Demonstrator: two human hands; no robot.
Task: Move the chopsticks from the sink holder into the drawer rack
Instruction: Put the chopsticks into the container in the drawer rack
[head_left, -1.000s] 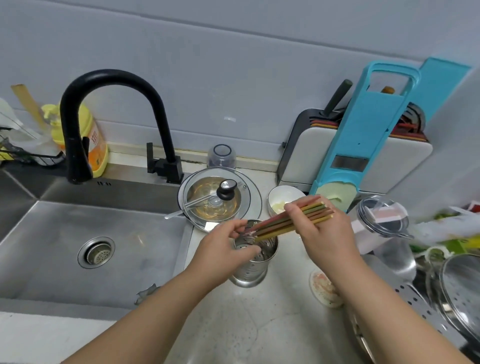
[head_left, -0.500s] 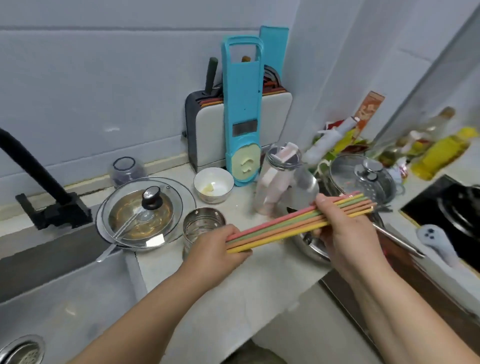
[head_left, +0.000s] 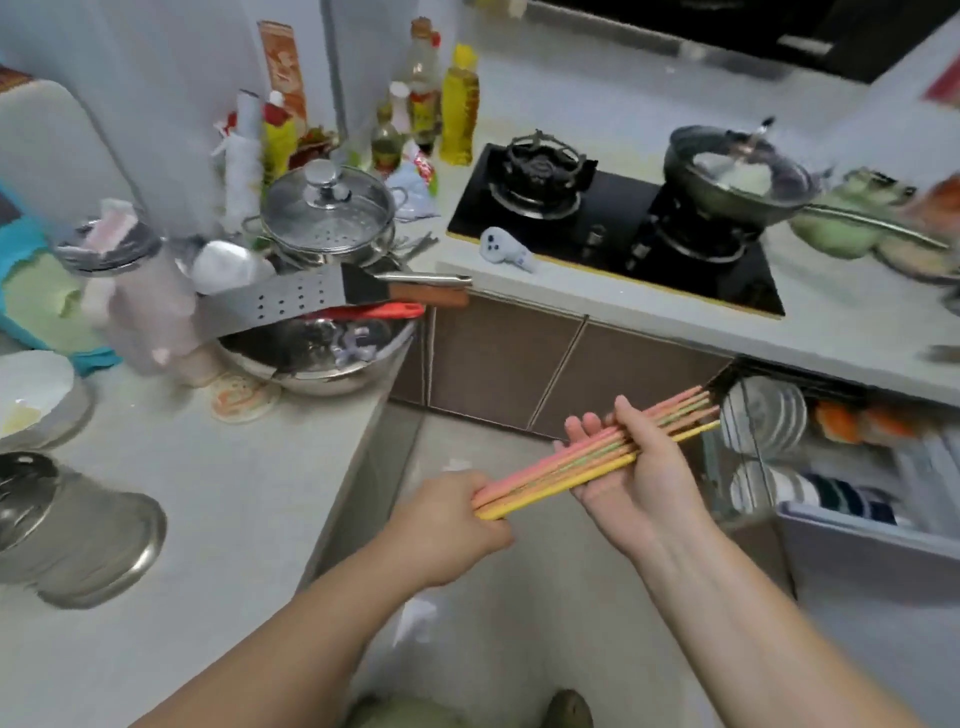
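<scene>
A bundle of pink, green and yellow chopsticks (head_left: 558, 467) lies level between both hands, over the floor in front of the counter corner. My left hand (head_left: 452, 525) grips the near ends in a fist. My right hand (head_left: 639, 467) cradles the far half, palm up, thumb across the sticks. Their tips point at the open drawer rack (head_left: 831, 525) at the right, which holds upright plates (head_left: 763, 415) and bowls. The perforated steel holder (head_left: 62, 530) stands on the counter at the left edge, its inside not visible.
The white counter (head_left: 234, 519) carries a steel bowl with utensils (head_left: 317, 353), a lidded steamer pot (head_left: 327, 213), a jar and a white bowl. A black gas hob (head_left: 623, 234) with a wok sits beyond. Brown cabinet doors (head_left: 519, 358) stand between counter and drawer.
The view has swung right from the sink to the hob and open drawer. Both hands carried the chopsticks out of the holder, off the counter and toward the drawer rack.
</scene>
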